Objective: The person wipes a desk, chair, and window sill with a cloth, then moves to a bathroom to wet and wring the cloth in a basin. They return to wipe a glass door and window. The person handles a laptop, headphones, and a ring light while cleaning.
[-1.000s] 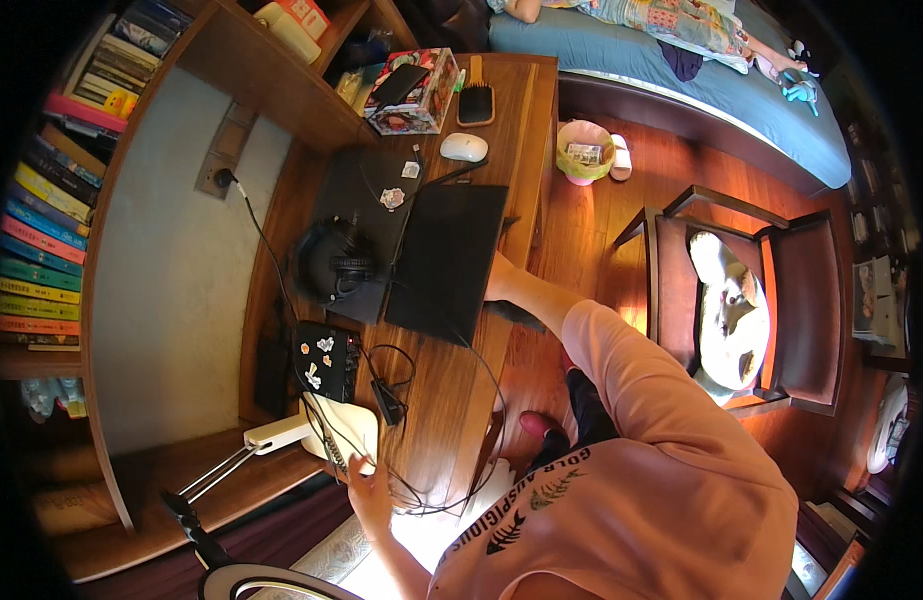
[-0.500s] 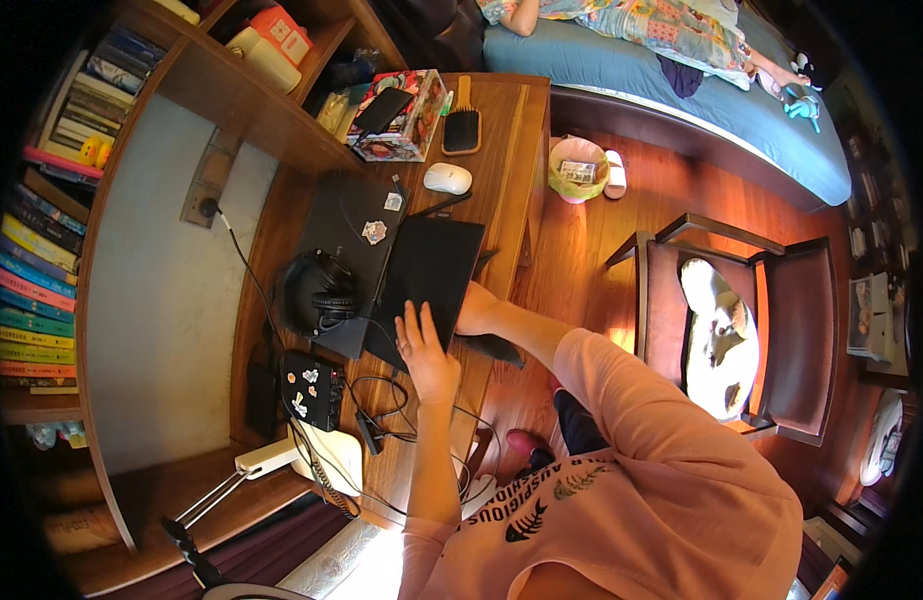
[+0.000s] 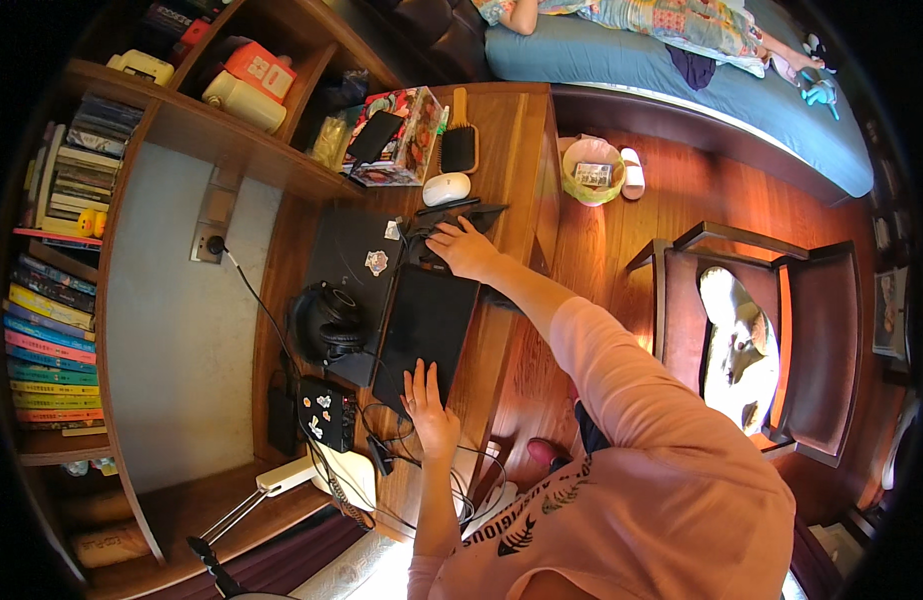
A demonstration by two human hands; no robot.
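Left hand [image 3: 429, 405]: flat, fingers spread, resting palm-down on the near edge of the dark tablet; it grips nothing.
Tangle of cables [image 3: 422, 470]: black leads looping just under the left wrist, at the near end of the desk, beside a white lamp base [image 3: 352, 472].
Small black box [image 3: 327, 413]: dotted with stickers, just left of the left hand, touching the cables.
Dark tablet [image 3: 427, 325]: a flat black slab lying on the wooden desk [image 3: 517, 150], lengthwise between the two hands, its screen dark; the left hand is on its near edge, the right hand just past its far edge.
Headphones [image 3: 327, 322]: black, lying on the closed dark laptop [image 3: 357, 245] just left of the tablet.
Right hand [image 3: 464, 248]: arm stretched out, fingers curled down onto a small black thing at the tablet's far edge; whether they clamp it or merely press on it, I cannot tell.
Black stand [image 3: 462, 212]: a thin dark bar just beyond the right hand's fingers.
White mouse [image 3: 447, 188]: near the stand, a little farther along the desk.
Hairbrush [image 3: 460, 140]: wooden-handled, beyond the mouse, beside a colourful box [image 3: 407, 140] with a black phone on it.
Chair [image 3: 772, 340]: well apart to the right, on the wooden floor, a pale cushion on its seat.
Bed [image 3: 682, 80]: farthest off, blue sheet, someone lying on it under a patterned quilt.
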